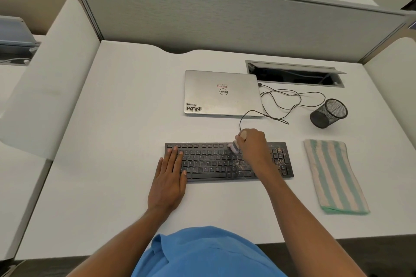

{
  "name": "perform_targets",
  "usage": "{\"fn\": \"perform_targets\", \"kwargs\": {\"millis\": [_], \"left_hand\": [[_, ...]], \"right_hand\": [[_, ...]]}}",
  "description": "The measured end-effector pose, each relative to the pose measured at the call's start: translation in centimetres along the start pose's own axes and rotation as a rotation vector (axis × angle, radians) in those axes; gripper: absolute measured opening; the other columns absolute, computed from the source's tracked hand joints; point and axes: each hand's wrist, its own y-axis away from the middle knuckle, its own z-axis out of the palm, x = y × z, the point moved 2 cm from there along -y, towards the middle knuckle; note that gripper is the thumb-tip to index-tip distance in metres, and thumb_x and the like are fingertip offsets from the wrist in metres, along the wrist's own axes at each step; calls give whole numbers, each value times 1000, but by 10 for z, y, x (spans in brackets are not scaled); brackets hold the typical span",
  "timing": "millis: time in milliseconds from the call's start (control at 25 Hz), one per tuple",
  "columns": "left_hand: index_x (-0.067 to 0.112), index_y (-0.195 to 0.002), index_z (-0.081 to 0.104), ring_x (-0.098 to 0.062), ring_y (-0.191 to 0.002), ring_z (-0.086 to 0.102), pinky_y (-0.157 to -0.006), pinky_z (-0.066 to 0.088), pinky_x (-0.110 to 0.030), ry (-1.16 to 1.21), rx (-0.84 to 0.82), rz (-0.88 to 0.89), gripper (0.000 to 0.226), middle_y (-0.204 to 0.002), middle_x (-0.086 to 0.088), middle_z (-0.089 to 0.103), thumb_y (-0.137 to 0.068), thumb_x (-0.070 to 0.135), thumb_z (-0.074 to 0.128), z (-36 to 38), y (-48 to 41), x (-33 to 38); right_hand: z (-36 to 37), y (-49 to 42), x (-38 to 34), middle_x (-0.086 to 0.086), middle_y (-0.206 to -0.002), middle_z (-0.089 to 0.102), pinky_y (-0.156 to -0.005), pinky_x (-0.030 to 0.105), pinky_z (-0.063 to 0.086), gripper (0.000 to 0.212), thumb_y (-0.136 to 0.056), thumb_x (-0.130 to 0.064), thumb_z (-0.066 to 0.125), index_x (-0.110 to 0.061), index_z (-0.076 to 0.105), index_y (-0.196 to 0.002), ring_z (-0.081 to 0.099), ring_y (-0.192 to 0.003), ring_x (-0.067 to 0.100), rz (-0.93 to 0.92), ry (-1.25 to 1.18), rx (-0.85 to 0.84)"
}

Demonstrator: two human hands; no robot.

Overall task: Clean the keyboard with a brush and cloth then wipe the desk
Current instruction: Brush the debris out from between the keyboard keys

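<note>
The keyboard (225, 162) is set on the bench (112, 141), with the laptop (221, 93) placed behind it. The cloth (333, 175) is laid to the keyboard's right, and the mesh cup (328, 113) is found behind the cloth.

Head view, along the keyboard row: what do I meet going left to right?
left hand → brush → right hand gripping it → striped cloth
</note>
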Motion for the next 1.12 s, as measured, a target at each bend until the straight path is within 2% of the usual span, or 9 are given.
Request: {"fn": "perform_targets", "kwargs": {"millis": [80,160,320,440,600,720,840,960,1120], "left_hand": [[13,-167,26,-16,-164,5,-131,15,-45,-6,-1,3,61,-176,-2,16,-109,33,31,1,0,0],[13,-167,26,-16,-164,5,-131,16,-45,-8,-2,1,61,-176,-3,17,-109,34,31,1,0,-1],[12,-166,27,-16,-164,3,-131,16,-46,-8,-3,3,61,-176,-3,17,-109,32,32,1,0,0],[13,-167,25,-16,-164,1,-131,14,-44,-13,-7,2,61,-176,-3,16,-109,32,33,0,0,1],[12,-167,25,-15,-164,0,-132,13,-44,-19,-13,-3,61,-177,-3,15,-109,32,33,0,1,-1],[13,-167,24,-15,-164,0,-132,13,-44,-21,-13,4,61,-177,-3,15,-109,32,32,0,1,0],[13,-166,26,-15,-164,1,-132,15,-45,-16,-8,2,61,-176,-3,16,-109,32,32,0,0,-1],[12,-166,26,-14,-164,1,-132,15,-45,-18,-8,1,61,-176,-3,17,-109,32,32,1,0,-1],[13,-167,26,-14,-164,1,-132,15,-45,-14,-5,2,61,-176,-3,16,-109,32,31,2,0,-1]], "right_hand": [[1,2,5,12,-80,71,-52,23,46,25,-99,-16,58,1,72,-88,63,-63,12,6,57,-32],[-5,-3,10,11,-78,70,-55,27,44,24,-97,-16,59,1,71,-85,65,-69,24,33,80,-13],[-11,-5,9,8,-68,66,-51,24,39,29,-98,-16,58,3,67,-78,59,-59,18,44,-9,110],[-4,3,9,10,-73,67,-48,21,36,27,-100,-15,57,2,71,-84,55,-58,12,51,12,68],[-9,1,14,14,-85,71,-59,24,45,24,-99,-14,58,4,71,-92,59,-68,20,98,47,4],[-14,2,9,3,-68,60,-46,17,36,27,-100,-14,55,8,68,-90,48,-56,2,80,4,59],[-11,10,9,11,-67,62,-37,9,31,29,-100,-9,54,13,69,-91,46,-52,-3,50,-14,45],[-11,12,13,-2,-58,54,-34,10,31,26,-100,-7,55,12,71,-91,48,-50,-1,83,4,-9],[-8,12,9,6,-64,61,-41,17,34,29,-99,-14,57,1,68,-77,57,-54,13,13,-31,36]]}}
